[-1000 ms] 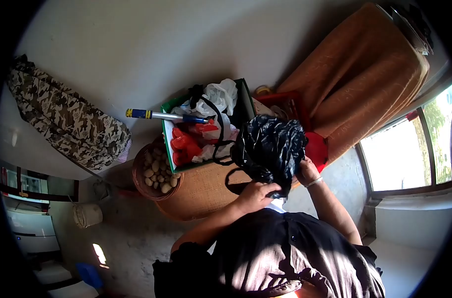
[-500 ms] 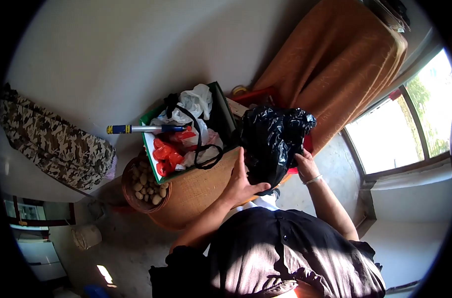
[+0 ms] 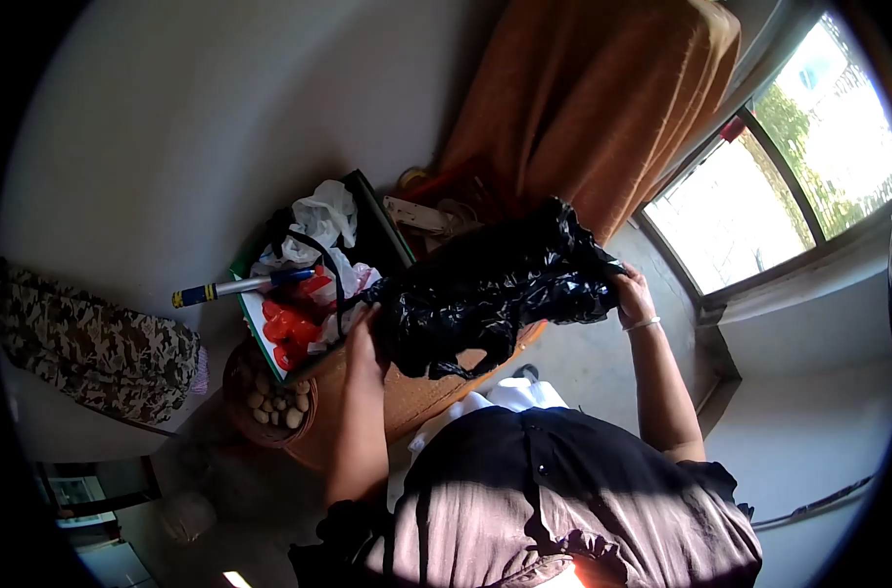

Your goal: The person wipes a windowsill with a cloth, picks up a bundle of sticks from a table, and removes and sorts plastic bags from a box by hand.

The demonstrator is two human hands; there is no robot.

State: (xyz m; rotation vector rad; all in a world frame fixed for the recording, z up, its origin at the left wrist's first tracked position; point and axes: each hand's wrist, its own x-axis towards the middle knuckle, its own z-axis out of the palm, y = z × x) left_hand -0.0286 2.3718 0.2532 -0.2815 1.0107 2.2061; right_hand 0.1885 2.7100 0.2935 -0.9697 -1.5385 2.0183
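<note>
A black plastic bag [image 3: 495, 289], shiny and crumpled, is stretched sideways between my two hands above the table. My left hand [image 3: 367, 345] is closed on its left end; the fingertips are partly hidden by the plastic. At the opposite end, my right hand [image 3: 634, 294], with a pale bangle at the wrist, pinches the bag's edge. Close to my left hand stands a green-edged box [image 3: 260, 338] holding white plastic bags [image 3: 325, 214], red plastic bags [image 3: 287, 328] and a black strap. A blue-and-silver tube-shaped tool [image 3: 232, 288] lies across the box's rim.
A wicker basket of potato-like round things [image 3: 277, 404] sits by the box on the wooden table [image 3: 407, 397]. Behind the bag are a red container [image 3: 475, 186] and a white power strip [image 3: 416, 214]. A brown cloth [image 3: 563, 98] hangs near the window; camouflage fabric [image 3: 93, 333] hangs left.
The black bag has gone from a bunched shape to a wide sideways spread. My left hand has moved left and closed on its end; my right hand has shifted slightly right and up.
</note>
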